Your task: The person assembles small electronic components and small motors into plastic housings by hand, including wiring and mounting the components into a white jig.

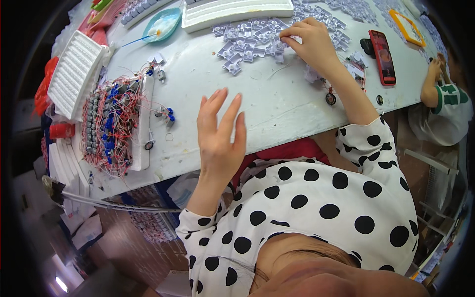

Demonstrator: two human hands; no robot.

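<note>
Two bare hands are over the worktop [277, 101], doing different things. The right hand [312, 47] is at the near edge of the pale casings [245, 42], thumb and forefinger brought together in a pinch, the other fingers curled behind. The fingertips meet right at a casing – whether they grip it or only touch it, I cannot tell. The left hand [220, 136] is open and holds nothing, fingers parted and pointing far, thumb on its right side.

The casings lie jumbled, facing many ways, with no shared direction; the long axis of the one at the fingertips is hidden. As a whole, the heap stretches from left to right and continues toward the far right.

It lies far of the left hand and well apart from it, but directly under and around the right fingers. Just beside the right forearm are wired parts [357, 64] and a black disc [330, 98], with a red phone [385, 57] farther right. Left of the left hand – apart from it – sits a blue part [170, 117].
</note>
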